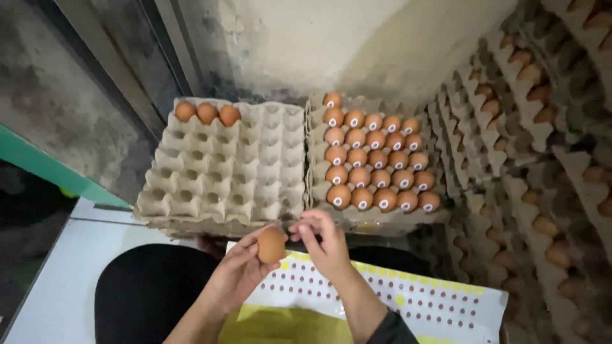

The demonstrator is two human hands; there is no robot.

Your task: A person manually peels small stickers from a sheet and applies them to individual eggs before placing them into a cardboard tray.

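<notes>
Brown egg (271,244) held upright in the fingertips of the left hand (239,272), low in the centre of the view, just in front of the near edge of the left egg tray (223,167). Right hand (325,245) just beside it on the right, thumb and forefinger pinched together close to the egg's upper right side — whether on a small round sticker or on nothing, cannot tell. Both hands above a sticker sheet (408,299), white with rows of small dark dots and a band of yellow dots along its top edge, lying over something yellow on the lap.

Left tray: grey pulp, on top of a low stack, nearly bare — three brown eggs (206,113) side by side in the far left corner, none with a sticker visible. Right egg tray (376,159), touching the left one: about twenty-five brown eggs in five rows plus one more at the far left corner, each of the nearer ones showing a small white round sticker (362,205). Further right, tilted stacks of filled trays (523,127) leaning against one another, too many and too blurred to count. Bare concrete wall (357,44) behind both trays.
</notes>
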